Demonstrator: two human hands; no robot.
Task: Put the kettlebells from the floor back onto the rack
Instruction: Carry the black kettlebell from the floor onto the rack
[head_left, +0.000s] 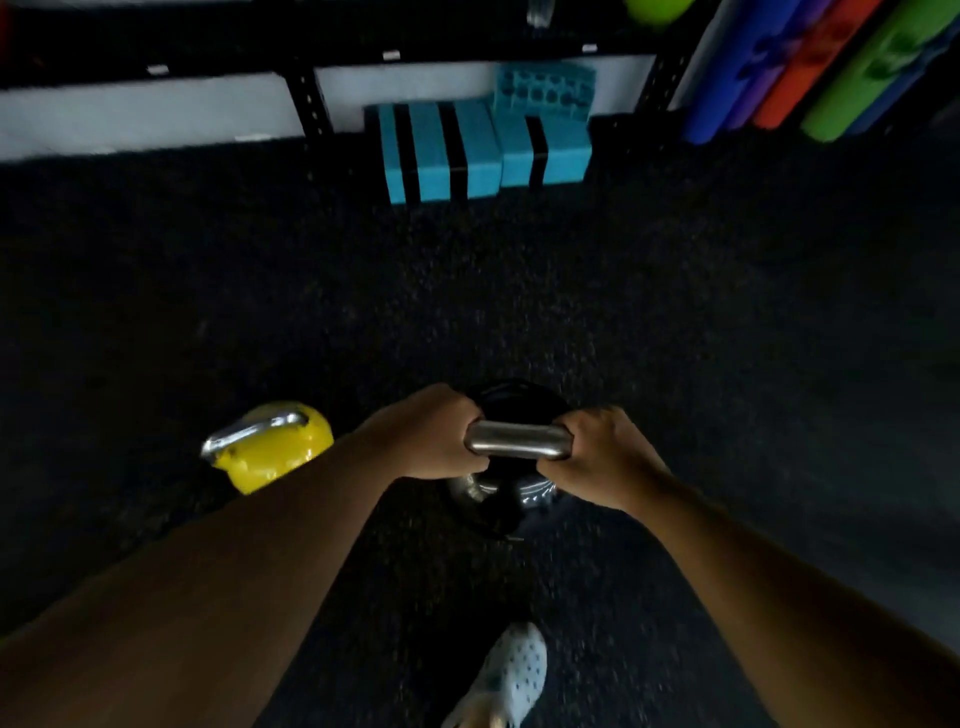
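Head view: black kettlebell, right of the yellow kettlebell on the floor, is clenched by left hand and right hand at its smooth steel handle; judged heavy, rigid, possibly slippery.

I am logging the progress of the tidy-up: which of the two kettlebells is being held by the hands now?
The black kettlebell: the left hand and right hand grip its steel handle. The yellow kettlebell sits untouched, left of the arms.

Dim room; dark speckled floor; white wall, possibly blurred.
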